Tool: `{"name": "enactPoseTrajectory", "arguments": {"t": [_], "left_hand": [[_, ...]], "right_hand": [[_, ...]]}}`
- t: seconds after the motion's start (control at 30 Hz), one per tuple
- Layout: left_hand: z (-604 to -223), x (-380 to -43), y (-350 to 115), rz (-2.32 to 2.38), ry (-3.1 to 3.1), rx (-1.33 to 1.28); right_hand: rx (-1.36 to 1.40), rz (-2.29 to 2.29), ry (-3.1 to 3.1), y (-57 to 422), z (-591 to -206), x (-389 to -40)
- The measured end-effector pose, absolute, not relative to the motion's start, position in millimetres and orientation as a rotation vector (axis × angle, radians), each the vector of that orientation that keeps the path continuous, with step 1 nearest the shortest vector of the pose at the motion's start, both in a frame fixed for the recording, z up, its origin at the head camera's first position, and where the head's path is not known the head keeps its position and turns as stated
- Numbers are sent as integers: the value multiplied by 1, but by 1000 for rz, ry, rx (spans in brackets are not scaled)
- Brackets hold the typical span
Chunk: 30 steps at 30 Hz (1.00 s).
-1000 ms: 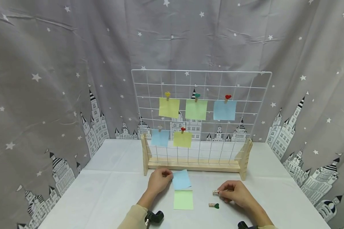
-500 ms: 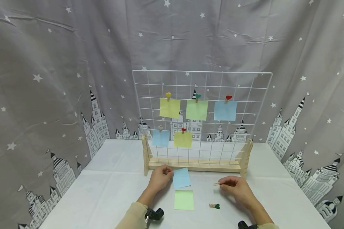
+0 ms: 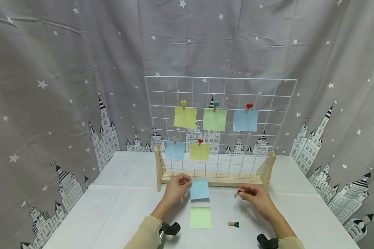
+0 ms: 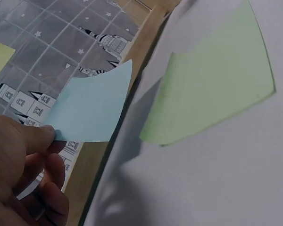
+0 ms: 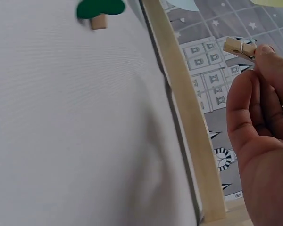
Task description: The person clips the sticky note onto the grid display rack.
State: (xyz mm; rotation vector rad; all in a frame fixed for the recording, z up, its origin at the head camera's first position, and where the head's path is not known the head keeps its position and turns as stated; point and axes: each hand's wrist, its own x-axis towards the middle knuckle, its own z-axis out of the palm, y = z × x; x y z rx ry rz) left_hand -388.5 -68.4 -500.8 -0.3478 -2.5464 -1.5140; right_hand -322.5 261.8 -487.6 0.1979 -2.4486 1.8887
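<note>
My left hand (image 3: 175, 188) pinches a blue sticky note (image 3: 199, 190) by its left edge, between thumb and finger. In the left wrist view the blue note (image 4: 95, 107) is raised off the cloth. My right hand (image 3: 256, 198) pinches a small wooden clothespin (image 3: 236, 194) with a red heart, held above the table; its wooden tip (image 5: 236, 46) points out from the fingertips in the right wrist view. A green sticky note (image 3: 200, 217) lies on the white cloth below the blue one. Right of it lies a clothespin with a green heart (image 3: 233, 224).
Behind the hands stands a white wire grid (image 3: 220, 79) on a wooden base (image 3: 212, 180). Clothespins hold a yellow note (image 3: 185, 118), a light green note (image 3: 214, 120) and a blue note (image 3: 246, 121) above. Lower hang another blue note (image 3: 175, 150) and yellow note (image 3: 199, 152).
Both hands have moved toward the grid. The blue note has risen from the cloth in my left hand, and the red-heart clothespin has been lifted by my right hand.
</note>
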Motion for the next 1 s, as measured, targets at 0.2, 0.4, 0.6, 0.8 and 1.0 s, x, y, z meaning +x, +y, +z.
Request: {"name": "enactPoseTrajectory", "arguments": {"t": [0.2, 0.4, 0.6, 0.8, 1.0], "left_hand": [[-492, -391, -60, -1544, -2541, -379], [-482, -391, -50, -1580, -2499, -384], [-473, -390, -42, -1520, -2497, -383], [-467, -394, -36, -1484, -2501, -411], [-459, -395, -29, -1498, -2482, -440]], "right_hand": [[275, 1921, -2403, 262, -477, -326], [301, 1929, -2384, 261, -464, -333], [236, 1888, -2385, 257, -454, -338], [230, 1845, -2363, 251, -445, -341], [203, 1878, -2319, 247, -435, -345]]}}
